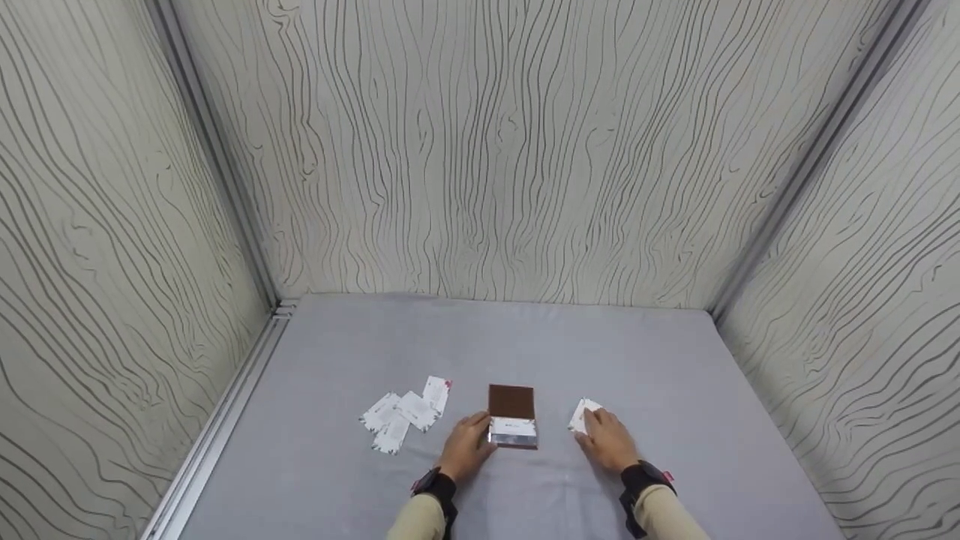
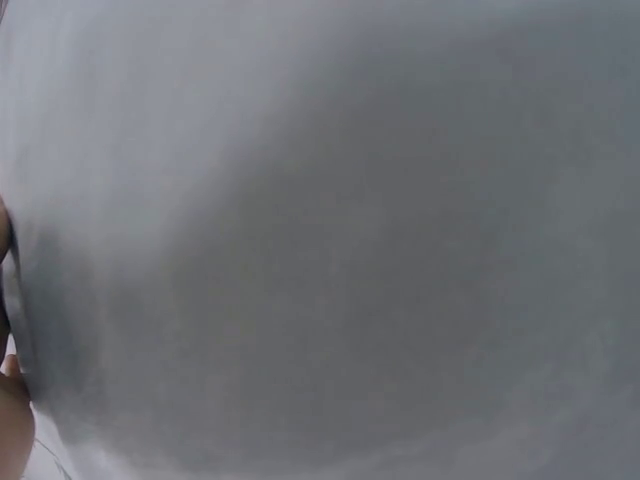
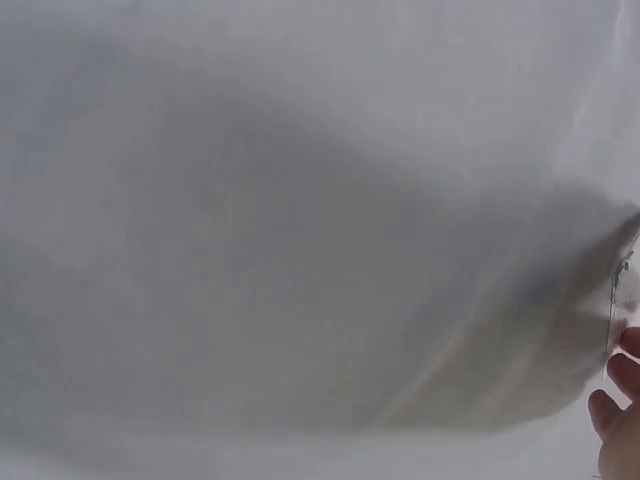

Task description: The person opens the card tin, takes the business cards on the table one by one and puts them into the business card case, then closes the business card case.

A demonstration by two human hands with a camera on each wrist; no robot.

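Brown card holder (image 1: pixel 511 402) lies open at the lower centre of the frame, a white card (image 1: pixel 513 427) showing in its near half. The left hand (image 1: pixel 465 448) touches its left edge; whether it grips cannot be told. To the right, the right hand (image 1: pixel 611 442) holds a printed card (image 1: pixel 582 414) between fingers and thumb. Loose cards (image 1: pixel 418 410) overlap at lower left. Judged step: handling the card beside the holder; the next move calls for a steady holder and secure edge grip.
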